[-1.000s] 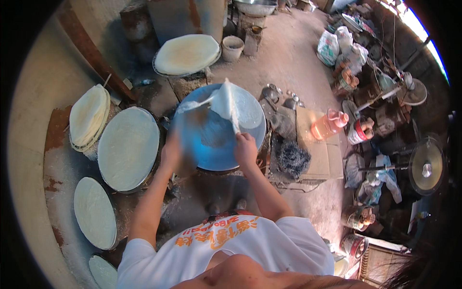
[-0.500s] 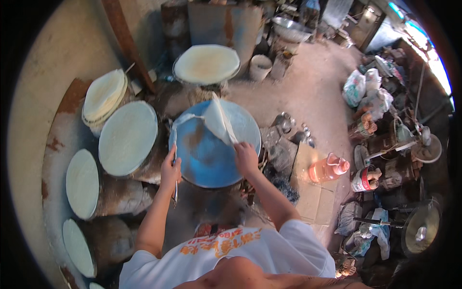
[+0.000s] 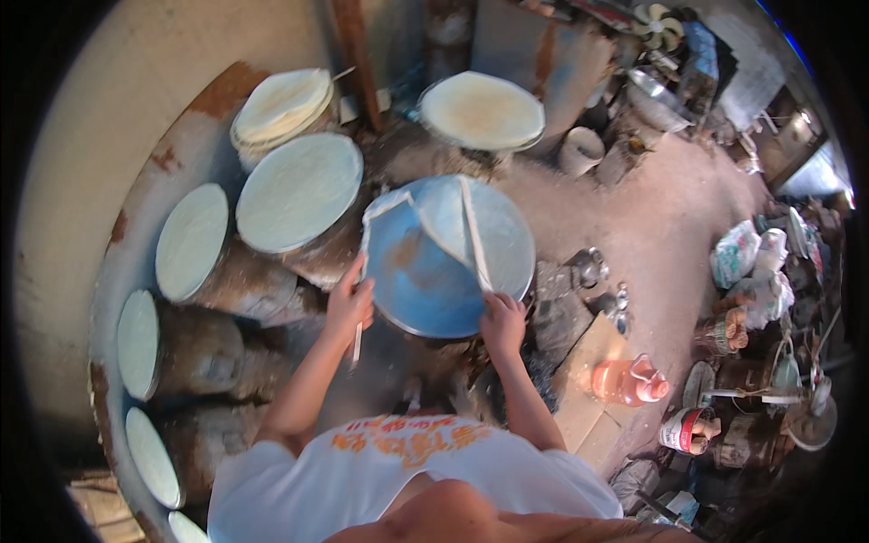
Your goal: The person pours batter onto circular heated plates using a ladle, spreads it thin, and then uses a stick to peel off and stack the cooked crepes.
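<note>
A wide, round blue pan [image 3: 407, 294] sits in front of me, with a brownish patch on its surface. My left hand [image 3: 348, 303] is closed round a thin stick-like tool [image 3: 356, 346] at the pan's left edge. A narrow pale strip [image 3: 387, 205] bends away from the tool's upper end. At the right edge, my right hand [image 3: 502, 323] is closed on the near end of a pale, thin folded sheet [image 3: 472, 226]. The sheet stretches over the pan; whether it touches the surface I cannot tell.
Pale round-topped drums [image 3: 299, 193] curve along the left wall. Behind them is a stack of pale round sheets [image 3: 285, 104], and another round top [image 3: 482, 110] stands beyond the pan. To the right are cardboard [image 3: 579, 380], an orange-pink jug [image 3: 629, 380], metal pots [image 3: 590, 267] and plastic bags [image 3: 760, 271].
My view has swung left, so the surroundings sit further right. The sheet in my right hand looks more spread, its two edges further apart. Both hands keep their hold.
</note>
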A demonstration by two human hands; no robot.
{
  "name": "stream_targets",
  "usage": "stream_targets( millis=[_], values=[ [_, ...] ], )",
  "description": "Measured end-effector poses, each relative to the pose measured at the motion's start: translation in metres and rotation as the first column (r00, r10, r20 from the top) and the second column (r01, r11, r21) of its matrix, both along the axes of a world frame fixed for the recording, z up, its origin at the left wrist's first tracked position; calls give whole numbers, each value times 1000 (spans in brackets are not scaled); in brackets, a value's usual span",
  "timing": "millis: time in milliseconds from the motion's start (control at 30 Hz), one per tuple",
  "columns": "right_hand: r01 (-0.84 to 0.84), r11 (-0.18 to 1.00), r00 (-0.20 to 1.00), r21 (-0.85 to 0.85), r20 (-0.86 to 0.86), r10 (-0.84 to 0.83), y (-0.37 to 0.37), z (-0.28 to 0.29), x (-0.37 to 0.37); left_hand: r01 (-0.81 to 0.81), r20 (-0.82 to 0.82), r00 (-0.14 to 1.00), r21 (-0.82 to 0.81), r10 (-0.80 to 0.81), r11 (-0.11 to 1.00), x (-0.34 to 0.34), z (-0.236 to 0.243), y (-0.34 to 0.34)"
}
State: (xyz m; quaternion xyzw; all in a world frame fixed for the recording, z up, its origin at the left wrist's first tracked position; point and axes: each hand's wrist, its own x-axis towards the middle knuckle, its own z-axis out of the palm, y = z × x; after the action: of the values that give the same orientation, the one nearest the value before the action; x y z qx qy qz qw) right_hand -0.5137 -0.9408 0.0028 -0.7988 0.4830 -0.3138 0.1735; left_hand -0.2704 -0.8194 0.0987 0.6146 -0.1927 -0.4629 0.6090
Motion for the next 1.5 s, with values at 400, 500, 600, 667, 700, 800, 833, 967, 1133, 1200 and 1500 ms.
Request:
stream_targets(
  millis=[400, 500, 600, 667, 700, 800, 833, 967, 1133, 1200, 1500],
  values=[
    [-353, 932, 935, -82, -29, 352, -78, 0, 18, -199, -675, 149, -736, -723, 647, -94, 188, 30],
    [-431, 902, 902, -36, 19, 432, -70, 4, 41, -199, -536, 124, -838, -835, 508, -107, 170, 21],
    [-544, 839, 837, -13, 69, 543, -50, 15, 35, -423, -184, -36, -887, -982, 182, -111, 139, 12],
    [-535, 845, 839, 12, 124, 529, -54, 24, 11, -313, -282, 13, -912, -959, 264, -111, 145, 22],
    [-488, 871, 866, 47, 148, 477, -71, 23, -5, -200, -351, 63, -922, -934, 332, -112, 152, 25],
    [-275, 961, 961, 36, -2, 276, -119, 16, -22, -6, -416, 89, -909, -905, 417, -114, 152, 12],
    [-299, 953, 954, -56, -40, 297, -130, 15, -18, 17, -431, 104, -900, -896, 435, -114, 152, 12],
    [-550, 835, 832, -17, 86, 549, -90, -8, 29, 11, -523, 199, -845, -829, 535, -109, 156, 23],
    [-576, 802, 817, 156, 128, 562, -102, 15, -8, -153, -643, 543, -708, -541, 689, -75, 139, 42],
    [-460, 887, 883, 53, 134, 450, -140, 14, -3, -118, -588, 761, -539, -273, 834, -53, 122, 26],
    [-754, 604, 651, 259, 175, 738, -129, 19, -9, -233, 167, 966, 218, 199, 948, -22, 40, 80]
  ],
)
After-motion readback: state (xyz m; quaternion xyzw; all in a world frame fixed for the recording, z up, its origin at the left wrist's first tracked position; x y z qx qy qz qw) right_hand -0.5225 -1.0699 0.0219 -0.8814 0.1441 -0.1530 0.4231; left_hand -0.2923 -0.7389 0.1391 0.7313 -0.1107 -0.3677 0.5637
